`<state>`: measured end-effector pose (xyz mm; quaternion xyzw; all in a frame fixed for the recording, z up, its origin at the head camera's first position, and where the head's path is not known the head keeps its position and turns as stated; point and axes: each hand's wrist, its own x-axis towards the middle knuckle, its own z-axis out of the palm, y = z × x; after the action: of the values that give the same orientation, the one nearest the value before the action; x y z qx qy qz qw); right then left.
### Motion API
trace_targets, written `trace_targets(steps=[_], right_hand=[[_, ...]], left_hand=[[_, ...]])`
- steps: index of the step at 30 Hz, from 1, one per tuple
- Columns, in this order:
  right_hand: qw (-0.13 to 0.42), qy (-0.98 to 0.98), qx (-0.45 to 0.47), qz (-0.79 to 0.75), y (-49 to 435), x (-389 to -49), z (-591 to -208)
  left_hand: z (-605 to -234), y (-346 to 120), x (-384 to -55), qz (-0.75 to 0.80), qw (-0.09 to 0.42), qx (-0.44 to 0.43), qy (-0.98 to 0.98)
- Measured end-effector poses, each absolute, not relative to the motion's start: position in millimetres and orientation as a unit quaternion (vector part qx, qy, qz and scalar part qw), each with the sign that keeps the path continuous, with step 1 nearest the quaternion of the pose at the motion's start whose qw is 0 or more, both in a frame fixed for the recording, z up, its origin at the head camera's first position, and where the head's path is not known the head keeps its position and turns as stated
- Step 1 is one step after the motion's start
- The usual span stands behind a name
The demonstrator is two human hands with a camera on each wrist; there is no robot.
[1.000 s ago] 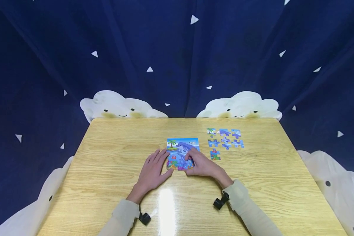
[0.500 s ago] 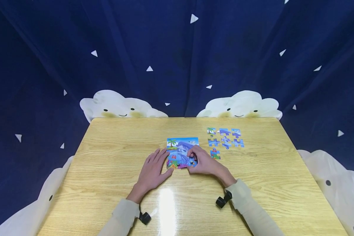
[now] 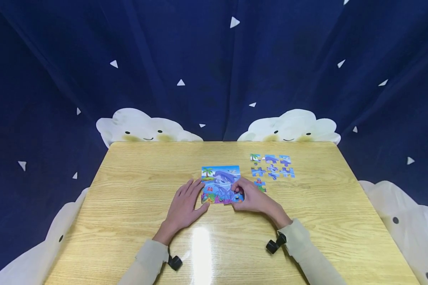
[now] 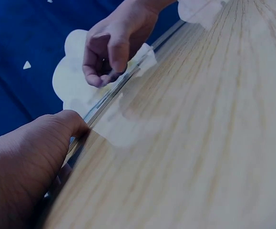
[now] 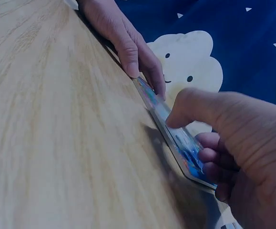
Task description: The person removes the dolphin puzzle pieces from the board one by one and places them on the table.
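Observation:
A small dolphin picture puzzle point(image 3: 217, 174) with a palm tree lies flat mid-table. At its left edge rests my left hand point(image 3: 185, 208), fingers extended, thumb near the lower left corner. Over the lower right corner my right hand point(image 3: 254, 198) pinches a blue-and-pink puzzle piece point(image 3: 229, 202) that juts slightly past the picture's near and right edges; the fingers cover much of it. The right wrist view shows my right thumb point(image 5: 190, 107) on the blue piece, with the other fingers curled beneath the hand. In the left wrist view my left hand point(image 4: 28, 162) touches the puzzle's edge.
Several loose puzzle pieces point(image 3: 272, 170) lie in rows right of the picture; the nearest, a crab piece point(image 3: 260, 185), is partly behind my right hand. The wooden table point(image 3: 139, 170) ends at a dark blue curtain point(image 3: 207, 59) with cloud shapes.
My right hand has slid to the right along the picture's near edge, and the pinched puzzle piece has shifted right with it. The left hand has stayed in place.

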<state>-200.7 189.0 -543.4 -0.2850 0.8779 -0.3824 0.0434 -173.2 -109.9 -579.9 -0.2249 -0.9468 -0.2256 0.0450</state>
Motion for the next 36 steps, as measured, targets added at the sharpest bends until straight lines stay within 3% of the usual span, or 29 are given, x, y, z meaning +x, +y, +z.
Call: trace_targets(steps=[19,26,36], right_hand=[[0.063,0.884,-0.306,-0.348,200.7,-198.5,-545.9],[0.034,0.879,-0.318,-0.353,198.3,-198.6,-548.8],[0.009,0.882,-0.319,-0.346,195.4,-199.1,-551.5]], left_hand=[[-579.2,-109.8,-172.1,-0.233,0.057,-0.226,-0.944],[-579.2,-109.9,-172.9,-0.234,0.067,-0.231,-0.942],[-578.2,-110.1,-172.7,-0.221,0.034,-0.219,-0.950]])
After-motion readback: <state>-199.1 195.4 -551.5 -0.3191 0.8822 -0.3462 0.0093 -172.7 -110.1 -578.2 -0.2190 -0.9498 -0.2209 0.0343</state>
